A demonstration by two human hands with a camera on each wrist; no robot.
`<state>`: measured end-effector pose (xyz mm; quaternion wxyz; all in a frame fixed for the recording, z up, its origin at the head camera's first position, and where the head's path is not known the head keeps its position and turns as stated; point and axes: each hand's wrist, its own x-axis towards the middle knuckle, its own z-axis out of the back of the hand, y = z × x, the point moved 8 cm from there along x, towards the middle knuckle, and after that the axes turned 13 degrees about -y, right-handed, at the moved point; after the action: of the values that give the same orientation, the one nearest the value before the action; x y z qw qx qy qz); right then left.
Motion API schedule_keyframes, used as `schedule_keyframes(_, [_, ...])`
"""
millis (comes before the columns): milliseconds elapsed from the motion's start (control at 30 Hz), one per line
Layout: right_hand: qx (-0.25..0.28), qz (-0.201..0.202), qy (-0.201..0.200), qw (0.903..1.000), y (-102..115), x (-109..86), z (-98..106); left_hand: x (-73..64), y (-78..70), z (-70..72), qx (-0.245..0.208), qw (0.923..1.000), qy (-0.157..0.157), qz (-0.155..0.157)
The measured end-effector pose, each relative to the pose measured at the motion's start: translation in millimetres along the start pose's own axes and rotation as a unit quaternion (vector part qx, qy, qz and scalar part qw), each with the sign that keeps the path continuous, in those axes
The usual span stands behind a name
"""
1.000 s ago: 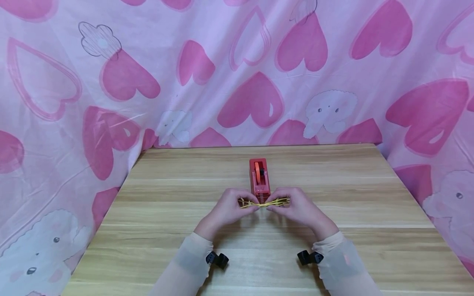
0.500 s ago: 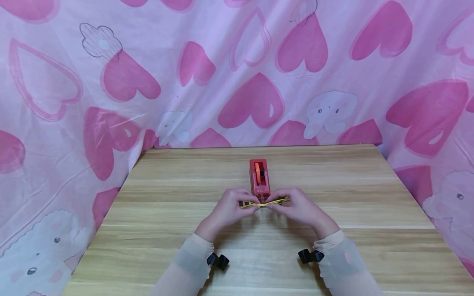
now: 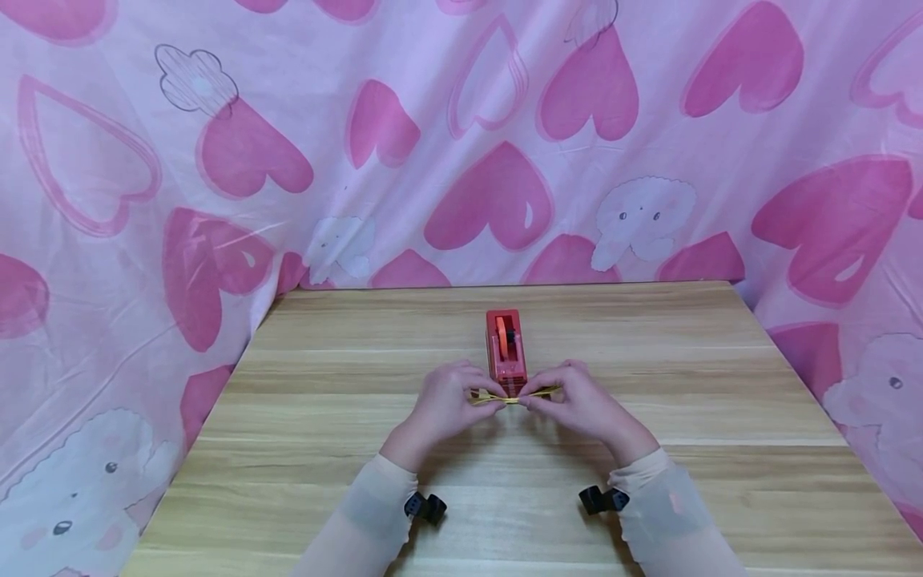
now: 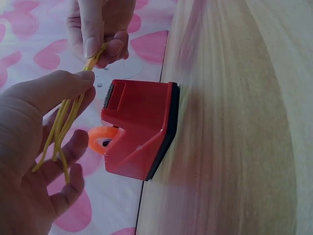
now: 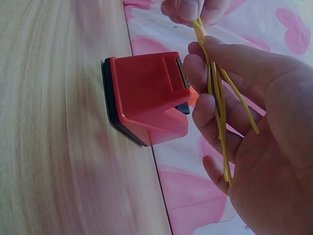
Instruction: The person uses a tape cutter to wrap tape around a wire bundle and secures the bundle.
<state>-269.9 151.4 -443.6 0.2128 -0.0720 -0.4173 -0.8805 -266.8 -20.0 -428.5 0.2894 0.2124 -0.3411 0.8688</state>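
Observation:
A bundle of thin yellow cords [image 3: 511, 400] stretches between both hands, above the table. My left hand [image 3: 449, 401] pinches it between thumb and forefinger left of its middle; the left wrist view has loose cord ends [image 4: 59, 132] fanning out under the palm. On the other side my right hand [image 3: 577, 405] pinches it the same way, with more cord ends [image 5: 221, 117] lying over the fingers in the right wrist view. An orange-tinted band [image 5: 199, 30] shows at the middle, between the fingertips. Directly beyond the hands stands a red tape dispenser [image 4: 142, 110], apart from them.
An orange roll [image 3: 502, 336] sits inside the dispenser, whose toothed cutting edge [image 5: 183, 72] faces the hands. The wooden table [image 3: 324, 465] extends around both arms. Behind and at the sides hangs a pink curtain [image 3: 404, 200] with hearts.
The fingers of both hands have shifted slightly around the yellow cords, and less of the cord ends shows in the head view. The dispenser has stayed in place.

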Motion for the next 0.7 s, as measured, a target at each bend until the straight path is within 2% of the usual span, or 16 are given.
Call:
schedule_keyframes(200, [-0.002, 0.033, -0.017, 0.9993, 6, 0.2, 4, -0.6, 6.3, -3.8, -0.037, 0.9978, 0.024, 0.05])
schedule_keyframes(367, [-0.012, 0.061, -0.031, 0.9976, 10, -0.3, 5, -0.5, 14.7, -6.8, -0.071, 0.9926, 0.036, 0.092])
schedule_keyframes(567, [-0.016, 0.088, -0.044, 0.995, 13, 0.5, 5, -1.4, 24.7, -9.8, -0.105, 0.9814, 0.046, 0.154])
schedule_keyframes(700, [-0.02, 0.102, -0.054, 0.9931, 17, 1.4, 7, -2.9, 27.9, -11.8, -0.13, 0.9734, 0.057, 0.18])
